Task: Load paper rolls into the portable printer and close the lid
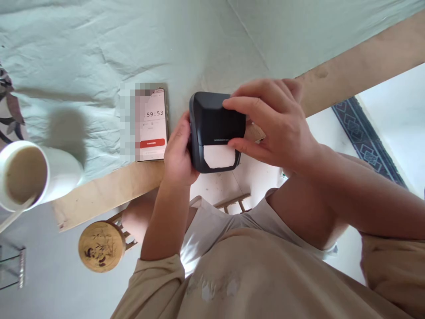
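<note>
A black label printer (217,117) with rounded corners and NIIMBOT lettering is held just over the table's front edge. A white label (219,157) shows in its lower part. My left hand (179,153) is closed around the printer's left side, its fingers hidden beneath. My right hand (275,119) grips the right side: the index fingertip rests on the black top and the thumb lies by the lettering, at the label's upper right corner. The other right fingers are curled behind the edge, partly out of sight.
A phone (154,126) showing a timer lies left of my left hand. Farther left stands a white cup (63,166) of brown drink with a spoon. A pale green cloth (149,48) covers the table. Below is a round wooden stool (101,246).
</note>
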The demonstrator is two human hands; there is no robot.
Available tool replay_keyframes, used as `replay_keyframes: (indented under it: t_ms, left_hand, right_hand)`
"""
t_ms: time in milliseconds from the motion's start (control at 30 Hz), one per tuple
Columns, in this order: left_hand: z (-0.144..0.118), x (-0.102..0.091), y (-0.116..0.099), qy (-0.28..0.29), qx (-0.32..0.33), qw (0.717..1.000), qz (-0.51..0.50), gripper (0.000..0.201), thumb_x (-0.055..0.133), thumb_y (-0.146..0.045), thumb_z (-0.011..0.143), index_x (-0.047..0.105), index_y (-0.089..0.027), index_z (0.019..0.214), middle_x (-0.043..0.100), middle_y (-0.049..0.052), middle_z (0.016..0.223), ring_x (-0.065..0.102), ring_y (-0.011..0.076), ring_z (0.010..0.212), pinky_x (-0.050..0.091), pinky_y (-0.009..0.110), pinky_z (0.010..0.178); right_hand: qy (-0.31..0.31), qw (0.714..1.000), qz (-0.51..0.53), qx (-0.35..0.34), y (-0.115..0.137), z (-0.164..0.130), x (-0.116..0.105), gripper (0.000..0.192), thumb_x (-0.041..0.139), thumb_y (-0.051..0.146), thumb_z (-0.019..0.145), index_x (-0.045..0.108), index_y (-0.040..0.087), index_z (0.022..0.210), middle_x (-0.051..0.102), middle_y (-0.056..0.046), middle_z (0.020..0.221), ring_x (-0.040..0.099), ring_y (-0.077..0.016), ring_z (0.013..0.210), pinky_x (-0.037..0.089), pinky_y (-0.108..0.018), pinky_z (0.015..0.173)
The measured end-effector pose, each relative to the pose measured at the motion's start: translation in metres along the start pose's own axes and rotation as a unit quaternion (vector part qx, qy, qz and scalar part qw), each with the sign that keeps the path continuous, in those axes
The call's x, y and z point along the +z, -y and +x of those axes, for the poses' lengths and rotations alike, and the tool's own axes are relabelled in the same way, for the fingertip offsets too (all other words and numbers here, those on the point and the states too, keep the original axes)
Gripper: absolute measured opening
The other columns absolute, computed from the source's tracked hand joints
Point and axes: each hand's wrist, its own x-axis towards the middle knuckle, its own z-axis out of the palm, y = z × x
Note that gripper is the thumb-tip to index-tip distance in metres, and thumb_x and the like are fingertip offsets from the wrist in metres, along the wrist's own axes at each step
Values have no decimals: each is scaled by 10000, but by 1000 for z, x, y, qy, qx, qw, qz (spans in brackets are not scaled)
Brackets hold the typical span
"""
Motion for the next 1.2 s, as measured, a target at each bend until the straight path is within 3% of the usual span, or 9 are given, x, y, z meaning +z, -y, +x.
replay_keyframes:
  t_ms: [233, 367, 533, 700, 767, 833, 967, 1067, 1200]
  left_hand:
    - [-4, 3, -5, -49, 29, 998, -3, 278, 571, -380, 998, 683, -216, 803, 673, -14, 756, 692, 147, 831, 580, 270, 870]
    - [-2, 4, -6, -48, -5, 999, -11, 258, 584, -434, 979, 711, -225, 897, 716, 4, 893, 691, 196, 1091, 571, 327, 1004]
    - [-2, 3, -4, 6, 3, 1000, -4, 268, 636, -475, 923, 727, -245, 1028, 736, 26, 1098, 560, 271, 1391, 545, 387, 1104]
    - [-4, 0, -5, 16, 13, 1000, 6, 271, 693, -416, 886, 729, -256, 1102, 755, 20, 994, 574, 271, 1384, 540, 385, 1118]
    - [-4, 1, -6, 18, 11, 1000, 5, 277, 677, -410, 903, 725, -251, 1125, 750, 22, 983, 579, 272, 1378, 546, 401, 1112]
    - [-4, 0, -6, 25, 6, 1000, 7, 284, 675, -403, 908, 721, -247, 1140, 744, 31, 1002, 576, 280, 1378, 550, 418, 1107]
    - [-3, -2, -5, 48, 29, 998, 12, 307, 716, -437, 869, 726, -266, 1124, 735, 30, 968, 591, 294, 1347, 550, 427, 1105]
    - [-4, -1, -6, 45, 28, 998, 30, 292, 698, -441, 875, 729, -263, 1105, 727, 42, 971, 589, 303, 1347, 560, 435, 1090]
    - [-6, 2, -9, 13, 21, 999, 48, 243, 696, -453, 873, 727, -253, 1008, 724, 50, 970, 586, 306, 1350, 574, 414, 1069]
  right_hand:
    - [4, 999, 28, -32, 8, 4, -7, 493, 582, 553, 960, 558, 213, 1316, 641, -130, 1304, 659, -249, 1126, 511, -449, 921]
    - [12, 998, 66, -13, 6, 11, -15, 498, 653, 502, 919, 584, 188, 1299, 612, -154, 1224, 648, -243, 1110, 574, -416, 861]
    - [-89, 994, 63, 23, 3, 17, -21, 198, 654, 359, 925, 666, 222, 1067, 595, 17, 716, 587, -117, 648, 526, -306, 680]
    - [-161, 983, 77, 41, 4, 24, -20, 110, 581, 241, 951, 631, 189, 868, 710, -17, 887, 705, -142, 783, 502, -285, 656]
    - [-111, 992, 40, 38, 8, 30, -20, 92, 573, 207, 918, 619, 201, 839, 709, -1, 810, 693, -154, 724, 483, -306, 639]
    - [1, 998, -30, 62, 13, 36, -20, 101, 549, 243, 907, 640, 223, 867, 727, 7, 814, 652, -157, 651, 407, -322, 562]
    - [190, 967, -138, 94, 21, 49, -15, 158, 531, 370, 895, 652, 270, 876, 754, 30, 979, 614, -174, 631, 208, -330, 486]
    - [216, 964, -128, 84, 23, 54, -14, 135, 595, 395, 851, 618, 286, 927, 693, 13, 771, 509, -157, 528, 176, -324, 488]
    - [227, 963, -63, 133, 23, 53, -25, 195, 641, 326, 783, 602, 305, 973, 554, 12, 603, 465, -165, 513, 308, -338, 544]
